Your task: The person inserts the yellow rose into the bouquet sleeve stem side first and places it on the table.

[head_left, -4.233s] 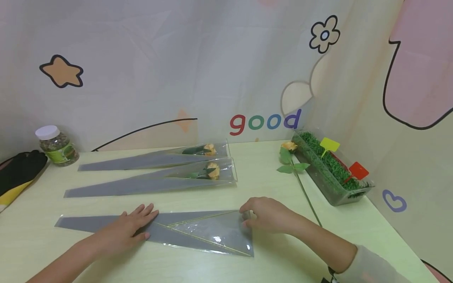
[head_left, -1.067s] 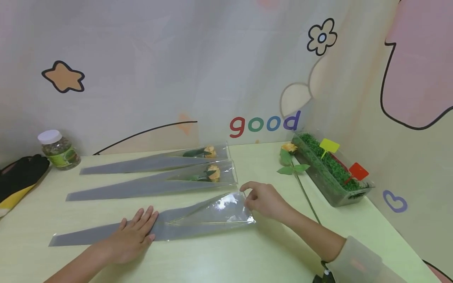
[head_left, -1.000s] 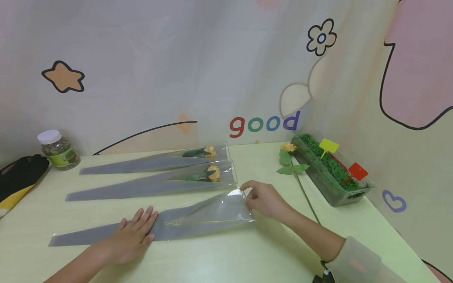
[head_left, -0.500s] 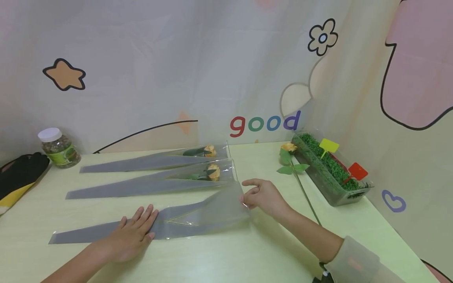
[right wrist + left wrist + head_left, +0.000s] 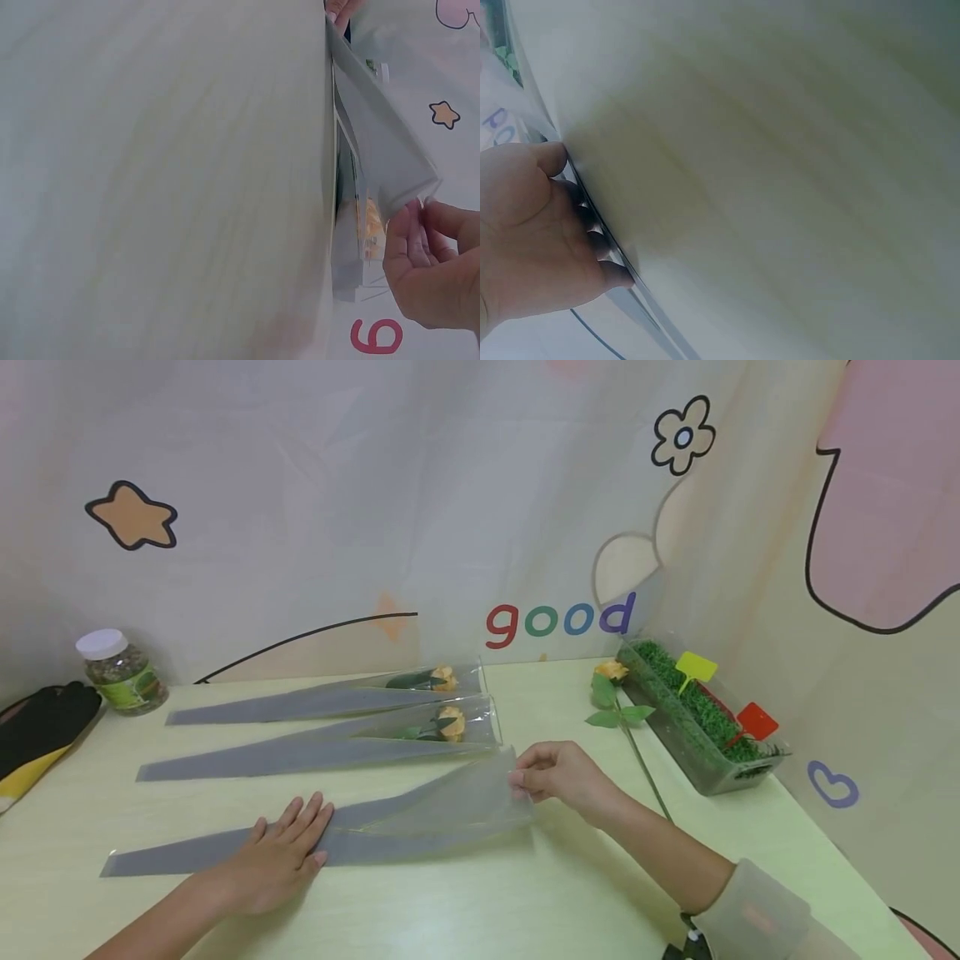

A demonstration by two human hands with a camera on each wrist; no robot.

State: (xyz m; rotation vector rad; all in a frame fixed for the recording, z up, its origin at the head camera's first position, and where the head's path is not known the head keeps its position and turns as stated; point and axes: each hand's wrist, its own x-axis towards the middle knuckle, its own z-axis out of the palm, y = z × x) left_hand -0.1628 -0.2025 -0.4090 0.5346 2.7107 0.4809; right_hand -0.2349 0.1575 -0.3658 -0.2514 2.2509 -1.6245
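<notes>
A long tapered grey flower sleeve (image 5: 442,802) with a clear window lies on the table in front of me. My left hand (image 5: 281,856) rests flat across its narrow half, fingers spread. At the wide end, my right hand (image 5: 566,783) pinches the film's edge between thumb and fingers. In the right wrist view that end of the sleeve (image 5: 382,142) rises off the tabletop, with the right hand (image 5: 435,262) at its corner. Only the palm side of the left hand (image 5: 532,232) shows in the left wrist view, fingertips along the sleeve.
Behind lie two more sleeves, each holding a yellow rose (image 5: 452,724). A loose rose stem (image 5: 637,752) lies to the right beside a clear box of artificial grass (image 5: 693,727) with yellow and red tags. A lidded jar (image 5: 123,672) and a black-yellow glove (image 5: 45,727) sit at left.
The sleeve's wide end has come up from flat and swung away from me, its narrow end nearer. My right fingers have closed further on the edge; the left hand stays flat.
</notes>
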